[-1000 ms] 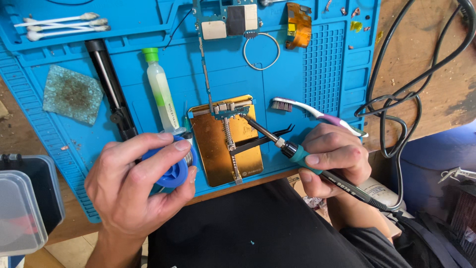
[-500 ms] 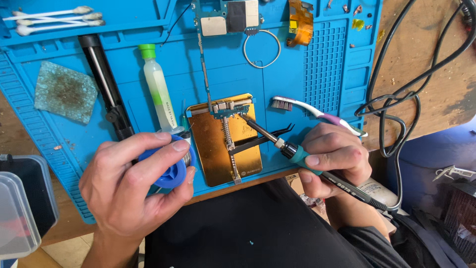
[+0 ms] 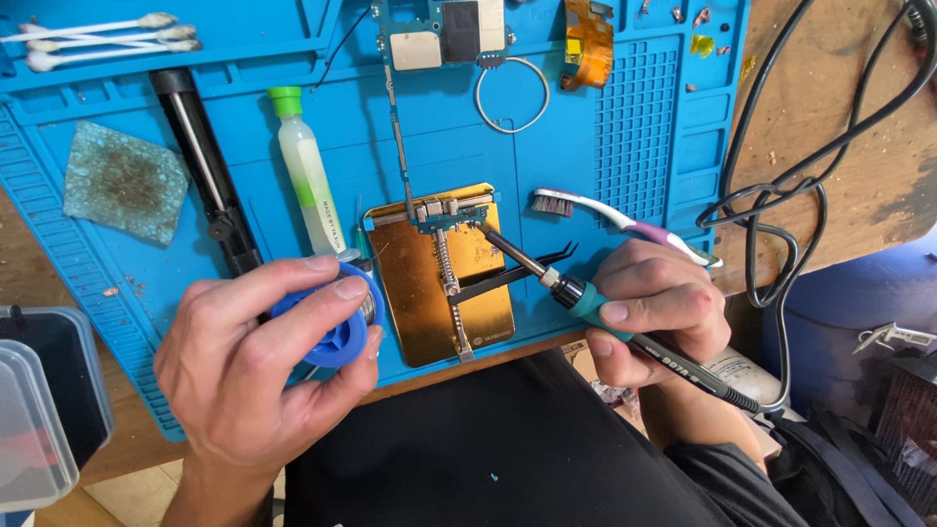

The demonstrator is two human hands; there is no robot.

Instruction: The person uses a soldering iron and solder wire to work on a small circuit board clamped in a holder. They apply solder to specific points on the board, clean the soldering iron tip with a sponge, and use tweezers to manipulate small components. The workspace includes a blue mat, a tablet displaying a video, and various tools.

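left hand (image 3: 244, 376) is curling its fingers (image 3: 293, 322) closed around a blue solder spool (image 3: 337, 327) at the blue mat's (image 3: 586, 156) near edge | gold board holder (image 3: 439, 283) is lying mid-mat | right hand (image 3: 654, 312) is pinching the soldering iron (image 3: 586, 298), fingers together, tip touching the holder's top clamp

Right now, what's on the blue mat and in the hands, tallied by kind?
Cotton swabs: 3
Soldering iron, in right hand: 1
Blue solder spool, in left hand: 1
Toothbrush: 1
Green-capped syringe tube: 1
Gold board holder: 1
Black tweezers: 1
Sponge pad: 1
Wire ring: 1
Total: 11
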